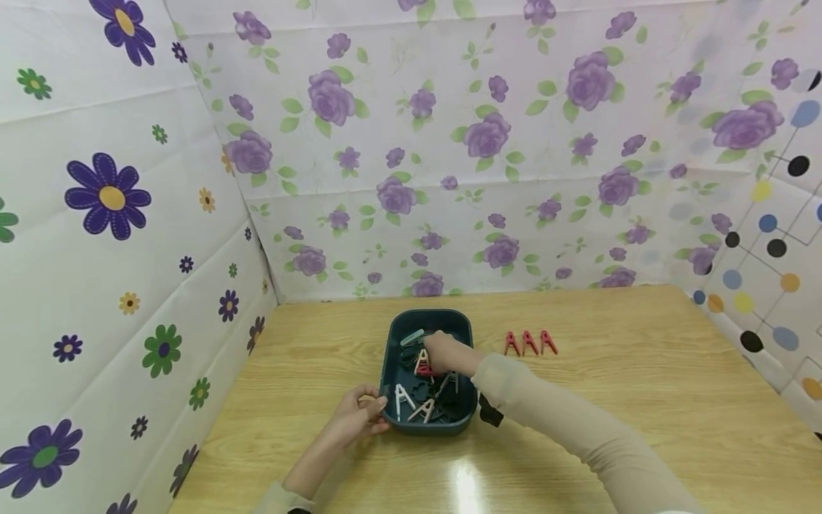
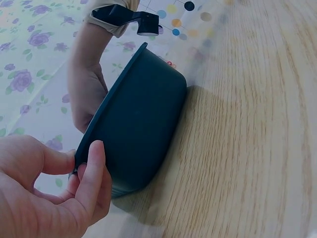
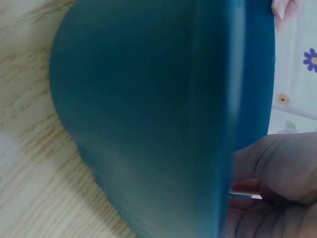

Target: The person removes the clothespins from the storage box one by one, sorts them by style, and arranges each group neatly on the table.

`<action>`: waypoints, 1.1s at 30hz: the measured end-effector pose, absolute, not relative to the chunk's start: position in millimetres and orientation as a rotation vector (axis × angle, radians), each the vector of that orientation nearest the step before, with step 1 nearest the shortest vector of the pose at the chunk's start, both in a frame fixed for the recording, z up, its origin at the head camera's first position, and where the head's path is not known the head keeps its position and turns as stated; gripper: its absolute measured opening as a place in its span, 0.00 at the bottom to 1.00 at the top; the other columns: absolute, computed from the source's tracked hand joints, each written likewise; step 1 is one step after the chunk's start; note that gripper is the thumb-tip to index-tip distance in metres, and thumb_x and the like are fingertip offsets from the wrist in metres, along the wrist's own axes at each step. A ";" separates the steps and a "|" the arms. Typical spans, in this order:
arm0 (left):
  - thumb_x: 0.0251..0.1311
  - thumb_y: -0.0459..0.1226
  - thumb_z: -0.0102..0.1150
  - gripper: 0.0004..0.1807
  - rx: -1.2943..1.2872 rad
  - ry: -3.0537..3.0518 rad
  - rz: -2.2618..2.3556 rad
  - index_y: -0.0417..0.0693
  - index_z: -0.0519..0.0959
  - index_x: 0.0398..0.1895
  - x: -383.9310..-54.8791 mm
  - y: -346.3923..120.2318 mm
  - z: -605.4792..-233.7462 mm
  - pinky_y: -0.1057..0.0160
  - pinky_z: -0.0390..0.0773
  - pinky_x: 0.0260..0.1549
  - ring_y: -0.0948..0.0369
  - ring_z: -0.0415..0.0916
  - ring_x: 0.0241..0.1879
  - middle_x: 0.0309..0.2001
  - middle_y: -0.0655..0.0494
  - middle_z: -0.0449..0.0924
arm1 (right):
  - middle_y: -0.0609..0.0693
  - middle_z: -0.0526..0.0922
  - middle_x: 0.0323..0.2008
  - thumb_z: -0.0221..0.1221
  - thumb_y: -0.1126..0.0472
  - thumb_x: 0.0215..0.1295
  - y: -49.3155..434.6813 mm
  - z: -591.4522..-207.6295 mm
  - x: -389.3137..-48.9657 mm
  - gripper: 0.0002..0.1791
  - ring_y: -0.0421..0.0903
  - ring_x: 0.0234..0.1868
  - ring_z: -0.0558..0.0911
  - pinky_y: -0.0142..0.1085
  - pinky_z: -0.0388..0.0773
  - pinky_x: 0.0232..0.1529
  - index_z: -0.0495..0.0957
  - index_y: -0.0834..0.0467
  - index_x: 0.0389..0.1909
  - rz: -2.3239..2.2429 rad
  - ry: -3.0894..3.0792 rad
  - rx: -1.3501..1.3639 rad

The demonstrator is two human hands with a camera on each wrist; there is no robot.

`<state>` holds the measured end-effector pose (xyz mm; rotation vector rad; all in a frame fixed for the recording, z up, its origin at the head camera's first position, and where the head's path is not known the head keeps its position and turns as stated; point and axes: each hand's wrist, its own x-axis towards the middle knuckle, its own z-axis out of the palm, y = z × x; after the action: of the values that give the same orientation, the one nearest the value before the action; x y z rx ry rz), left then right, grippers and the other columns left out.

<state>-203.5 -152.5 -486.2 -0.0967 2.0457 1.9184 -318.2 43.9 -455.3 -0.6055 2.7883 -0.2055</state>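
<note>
On table (image 1: pixel 642 357); left hand (image 1: pixel 358 412) pinches bin (image 1: pixel 427 428) at rim; right hand (image 1: pixel 447 353) inside, cannot tell grip

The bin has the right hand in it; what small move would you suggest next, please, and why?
Perhaps the right hand should lift out the red piece near it: three red clips lie in a row on the table, and the left hand holds the bin. Whether the right hand grips anything is hard to tell.
</note>
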 end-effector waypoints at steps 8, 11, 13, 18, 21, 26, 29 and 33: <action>0.69 0.32 0.51 0.09 -0.083 2.046 1.920 0.37 0.65 0.46 -204.4 -151.8 -487.3 0.67 0.84 0.32 0.62 0.76 0.29 0.30 0.51 0.76 | 0.45 0.60 0.13 0.57 0.71 0.62 50.2 -450.0 -315.5 0.21 0.42 0.18 0.59 0.32 0.58 0.19 0.64 0.53 0.13 -0.251 2.746 -0.621; 0.69 0.32 0.51 0.09 -0.087 2.044 1.918 0.37 0.64 0.46 -204.1 -151.7 -487.2 0.67 0.84 0.31 0.62 0.76 0.28 0.31 0.50 0.76 | 0.45 0.56 0.12 0.56 0.70 0.63 51.2 -447.6 -312.9 0.23 0.41 0.17 0.58 0.31 0.57 0.18 0.61 0.53 0.11 -0.264 2.746 -0.636; 0.69 0.32 0.51 0.10 -0.098 2.042 1.918 0.37 0.64 0.46 -203.6 -151.6 -486.9 0.67 0.84 0.31 0.62 0.76 0.28 0.31 0.49 0.77 | 0.45 0.57 0.12 0.56 0.68 0.63 51.6 -445.8 -310.8 0.22 0.41 0.16 0.58 0.31 0.57 0.18 0.61 0.53 0.12 -0.281 2.752 -0.636; 0.69 0.33 0.51 0.11 -0.119 2.042 1.922 0.36 0.64 0.47 -203.1 -151.2 -486.2 0.66 0.84 0.31 0.62 0.76 0.28 0.32 0.48 0.77 | 0.45 0.70 0.20 0.68 0.59 0.55 52.3 -442.5 -306.3 0.13 0.42 0.22 0.69 0.33 0.66 0.22 0.72 0.52 0.22 -0.253 2.771 -0.555; 0.69 0.33 0.52 0.11 -0.119 2.039 1.927 0.37 0.64 0.47 -203.6 -150.6 -486.0 0.66 0.84 0.31 0.62 0.76 0.28 0.33 0.48 0.77 | 0.46 0.76 0.27 0.74 0.59 0.47 52.4 -442.4 -305.4 0.13 0.43 0.28 0.74 0.35 0.71 0.25 0.77 0.52 0.28 -0.211 2.785 -0.500; 0.69 0.33 0.51 0.11 -0.113 2.039 1.928 0.36 0.64 0.47 -204.0 -149.7 -485.9 0.67 0.84 0.31 0.62 0.76 0.28 0.33 0.48 0.77 | 0.45 0.77 0.25 0.71 0.64 0.48 54.5 -446.9 -306.7 0.09 0.43 0.26 0.73 0.35 0.71 0.23 0.80 0.52 0.26 -0.234 2.811 -0.486; 0.69 0.33 0.51 0.11 -0.119 2.045 1.921 0.36 0.64 0.48 -203.4 -149.8 -485.6 0.67 0.84 0.31 0.62 0.76 0.28 0.33 0.48 0.77 | 0.44 0.72 0.20 0.69 0.64 0.50 58.7 -448.8 -307.4 0.10 0.42 0.21 0.70 0.33 0.65 0.19 0.77 0.52 0.20 -0.291 2.823 -0.519; 0.69 0.32 0.51 0.11 -0.126 2.046 1.918 0.35 0.64 0.48 -202.1 -150.5 -484.9 0.67 0.84 0.31 0.61 0.75 0.28 0.32 0.49 0.76 | 0.44 0.70 0.16 0.68 0.63 0.53 67.0 -448.2 -307.9 0.12 0.41 0.18 0.67 0.31 0.61 0.17 0.75 0.53 0.16 -0.376 2.855 -0.600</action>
<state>-202.1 -150.5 -484.9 -0.1264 2.0458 1.9176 -307.9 67.0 -448.2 -0.5999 2.8552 -0.3763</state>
